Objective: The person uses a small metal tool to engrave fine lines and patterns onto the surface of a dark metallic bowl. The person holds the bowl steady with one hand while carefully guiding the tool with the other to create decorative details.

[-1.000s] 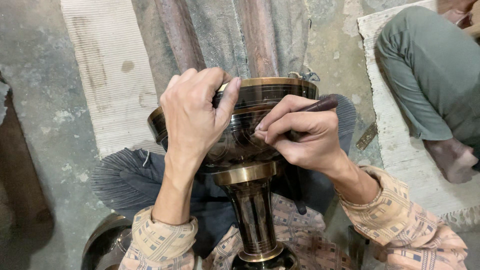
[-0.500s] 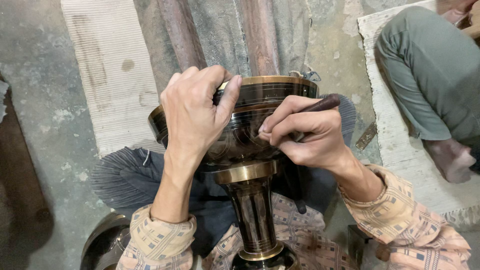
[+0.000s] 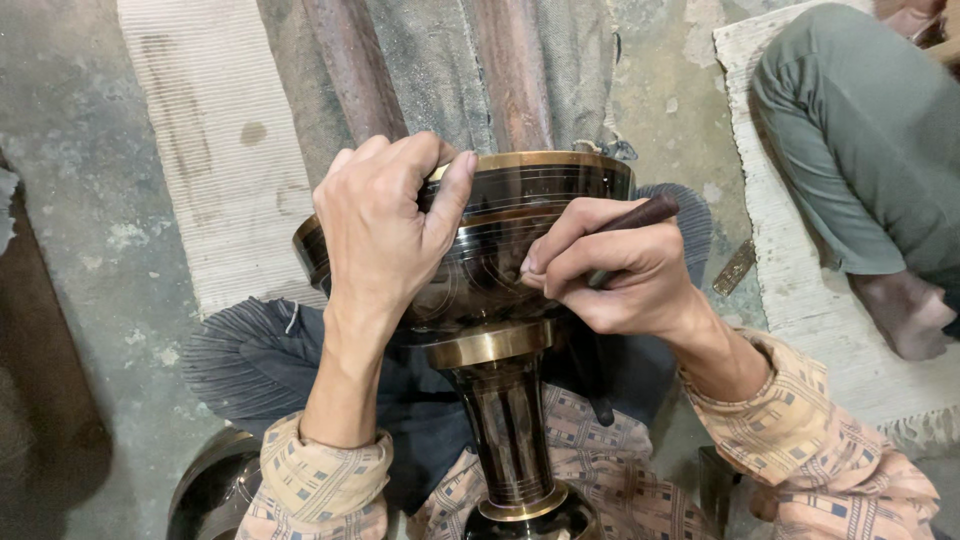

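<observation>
a: fig. 1, grip. what does each hand do?

b: my left hand (image 3: 385, 225) is clenched over the rim of the dark, glossy metal goblet-shaped vessel with brass-coloured bands (image 3: 520, 215); fingers curl over the far edge, thumb pressed on the near wall. judged purpose: to steady the bowl against the tool's pressure. my right hand (image 3: 615, 280) grasps a slim tool with a reddish-brown wooden handle (image 3: 640, 213), pinched between thumb and fingers like a pen, knuckles resting on the bowl's wall. the tip is hidden behind my fingers.

a: where does the vessel sit?

b: tilted toward me across my lap, stem (image 3: 505, 435) running down between my patterned sleeves (image 3: 320, 485), bowl propped over a dark pleated cloth (image 3: 235, 350). this brings the wall under the tool.

a: surface?

b: near-black and shiny, with fine pale lines ringing the bowl, a brass rim, a brass collar (image 3: 488, 346) beneath the bowl, vertical stripes on the stem.

a: surroundings?

b: bare concrete floor (image 3: 70, 180), pale woven mat (image 3: 205, 150); another person's green-trousered leg (image 3: 850, 140) sits well apart, at right.
</observation>
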